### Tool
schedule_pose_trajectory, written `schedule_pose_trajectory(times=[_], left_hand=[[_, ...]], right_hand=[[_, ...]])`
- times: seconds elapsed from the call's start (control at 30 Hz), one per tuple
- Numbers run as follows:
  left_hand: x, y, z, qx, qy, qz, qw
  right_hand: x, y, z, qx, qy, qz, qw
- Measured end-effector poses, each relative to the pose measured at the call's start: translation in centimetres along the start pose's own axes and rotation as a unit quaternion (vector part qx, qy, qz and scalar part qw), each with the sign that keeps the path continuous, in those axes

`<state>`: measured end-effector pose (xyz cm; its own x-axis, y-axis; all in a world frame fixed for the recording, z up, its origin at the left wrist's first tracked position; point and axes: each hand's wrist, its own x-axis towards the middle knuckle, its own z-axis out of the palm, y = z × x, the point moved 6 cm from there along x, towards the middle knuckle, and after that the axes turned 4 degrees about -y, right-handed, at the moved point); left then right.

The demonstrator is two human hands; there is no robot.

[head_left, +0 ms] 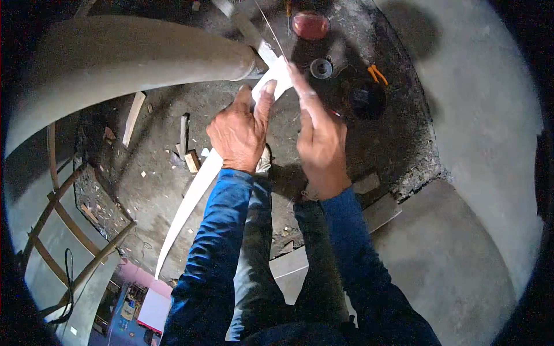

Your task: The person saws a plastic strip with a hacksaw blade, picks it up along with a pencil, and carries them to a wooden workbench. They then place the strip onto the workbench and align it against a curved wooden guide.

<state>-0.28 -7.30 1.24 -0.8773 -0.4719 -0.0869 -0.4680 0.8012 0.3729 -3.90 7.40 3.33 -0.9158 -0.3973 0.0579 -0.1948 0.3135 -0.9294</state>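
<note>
My left hand [239, 132] is closed around a long white strip [193, 193], its thumb lying along the upper face. The strip runs from the lower left up under the hand to a broad end just beyond the fingers. My right hand [323, 144] is beside that end, its index finger stretched toward the tip. Its other fingers are curled in and slightly blurred; what they hold is hidden. A thin line [270, 26], perhaps a wire or a blade edge, runs upward from the fingertip.
A thick round column [144, 55] crosses the upper left. Orange-handled pliers [376, 74], a grey spool [321, 68] and a red object [310, 26] lie on the rough floor. Wood scraps [134, 118] are scattered leftward. A wooden ladder-like frame [55, 199] stands at far left.
</note>
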Motion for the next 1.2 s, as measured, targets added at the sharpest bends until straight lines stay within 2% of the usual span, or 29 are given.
schedule_pose_trajectory(times=[0.07, 0.13, 0.27, 0.33, 0.37, 0.4, 0.47, 0.6, 0.73, 0.83, 0.93, 1.0, 1.03, 1.13, 1.2], left_hand=[[0.1, -0.1, 0.0, 0.002, -0.004, 0.003, 1.000], [0.1, -0.2, 0.1, -0.004, -0.001, 0.004, 1.000], [-0.2, -0.2, 0.3, -0.022, -0.015, 0.000, 1.000], [0.1, -0.1, 0.1, -0.016, -0.012, -0.018, 1.000], [0.1, -0.2, 0.1, -0.025, -0.008, -0.010, 1.000], [0.0, -0.2, 0.1, -0.026, -0.012, -0.009, 1.000], [0.0, -0.2, -0.1, -0.021, 0.000, -0.008, 1.000], [0.1, -0.1, 0.0, -0.016, -0.019, -0.015, 1.000], [0.1, -0.2, 0.0, -0.025, -0.003, -0.003, 1.000], [0.2, -0.1, 0.1, -0.011, -0.018, -0.016, 1.000], [0.2, -0.2, 0.1, 0.004, -0.037, -0.033, 0.999], [0.3, 0.1, -0.2, 0.007, -0.016, -0.011, 1.000], [0.2, 0.0, -0.2, -0.001, -0.030, -0.033, 0.999], [0.2, -0.1, 0.0, -0.006, -0.025, -0.030, 0.999], [0.2, 0.0, 0.0, -0.004, -0.015, -0.016, 1.000]], right_hand=[[-2.4, 0.3, 0.0, -0.042, -0.034, 0.090, 0.994], [-3.3, 0.2, 0.2, -0.024, -0.022, 0.084, 0.996], [-1.4, 1.2, 0.0, 0.000, -0.029, 0.129, 0.991], [-0.4, 0.3, -0.7, 0.045, 0.024, 0.053, 0.997], [-1.1, 0.2, -1.0, 0.006, 0.031, 0.035, 0.999], [-1.9, -0.1, -1.2, 0.005, 0.031, 0.038, 0.999], [-3.6, -0.1, -0.9, 0.005, -0.021, 0.129, 0.991], [-4.0, -0.2, -0.7, -0.002, -0.033, 0.106, 0.994], [-3.4, -0.2, -0.8, 0.029, -0.039, 0.138, 0.989], [-1.2, 0.6, 0.3, 0.049, -0.030, 0.124, 0.991], [-0.9, -0.1, -0.4, 0.071, 0.009, 0.071, 0.995], [-3.4, 0.0, -1.0, 0.055, -0.016, 0.175, 0.983], [-3.9, 0.2, -1.1, 0.055, -0.019, 0.176, 0.983], [-4.4, 0.3, -1.7, 0.021, 0.001, 0.139, 0.990], [-3.9, 0.4, -0.9, 0.023, -0.027, 0.113, 0.993]])
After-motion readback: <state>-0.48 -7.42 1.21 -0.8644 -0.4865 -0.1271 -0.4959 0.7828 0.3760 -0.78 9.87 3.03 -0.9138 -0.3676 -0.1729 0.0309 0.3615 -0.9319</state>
